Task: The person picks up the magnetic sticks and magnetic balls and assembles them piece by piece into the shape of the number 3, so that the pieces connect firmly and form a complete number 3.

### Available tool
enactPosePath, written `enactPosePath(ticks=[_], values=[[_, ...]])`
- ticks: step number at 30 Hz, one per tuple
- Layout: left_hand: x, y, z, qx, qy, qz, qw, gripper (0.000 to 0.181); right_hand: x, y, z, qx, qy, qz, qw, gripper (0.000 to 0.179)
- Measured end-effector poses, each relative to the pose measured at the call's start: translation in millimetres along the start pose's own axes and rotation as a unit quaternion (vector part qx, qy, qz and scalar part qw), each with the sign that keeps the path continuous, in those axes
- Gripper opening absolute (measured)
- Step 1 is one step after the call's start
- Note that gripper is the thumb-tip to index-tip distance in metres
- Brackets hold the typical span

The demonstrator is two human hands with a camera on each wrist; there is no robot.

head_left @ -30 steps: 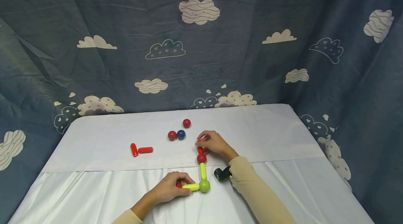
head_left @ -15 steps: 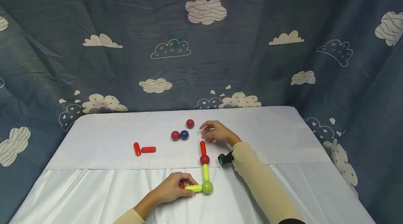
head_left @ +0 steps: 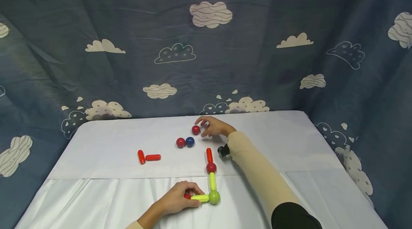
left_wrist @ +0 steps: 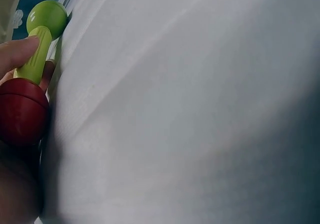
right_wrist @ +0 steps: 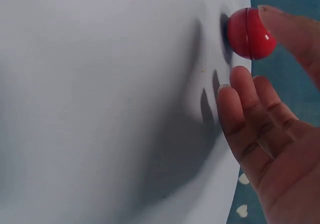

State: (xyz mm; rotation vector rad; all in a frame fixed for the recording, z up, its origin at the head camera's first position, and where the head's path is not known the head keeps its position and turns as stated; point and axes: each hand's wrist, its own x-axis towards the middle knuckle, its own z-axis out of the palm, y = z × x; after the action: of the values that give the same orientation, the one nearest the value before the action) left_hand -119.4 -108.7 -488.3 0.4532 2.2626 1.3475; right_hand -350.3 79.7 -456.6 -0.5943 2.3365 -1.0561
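The left hand has its grip pinched on a yellow-green rod of the L-shaped chain. The right hand spreads its grip loosely around the far red ball; contact is unclear. A careless nudge could roll that 1 ball off the counter, while a left-hand tug might part the chain.

Left fingers partly hide a red ball.

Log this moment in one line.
left hand: pinches yellow-green stick; right hand: beside farthest red ball, contact unclear; blue ball: on table
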Motion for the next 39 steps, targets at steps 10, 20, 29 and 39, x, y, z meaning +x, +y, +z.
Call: enactPosePath(ticks=[10,20,29,39], values=[[0.8,-1.1,-1.7,-0.005,-0.005,0.003,1.0000,0.017,14.7,-7,-2,-0.031,-0.048,0.002,0.9984,0.050],[1.7,-1.1,-0.7,-0.013,-0.010,0.002,0.9999,0.018,15.9,-4,2,-0.039,-0.032,0.031,0.9982,0.037],[0.0,-0.1,-0.9,0.003,-0.005,0.008,1.0000,0.018,-3.9,3,3,0.000,0.005,0.044,0.9990,0.036],[1.3,-1.1,0.3,0.023,0.007,0.030,0.9993,0.019,-35.9,21,19,0.152,0.056,0.060,0.9850,0.036]])
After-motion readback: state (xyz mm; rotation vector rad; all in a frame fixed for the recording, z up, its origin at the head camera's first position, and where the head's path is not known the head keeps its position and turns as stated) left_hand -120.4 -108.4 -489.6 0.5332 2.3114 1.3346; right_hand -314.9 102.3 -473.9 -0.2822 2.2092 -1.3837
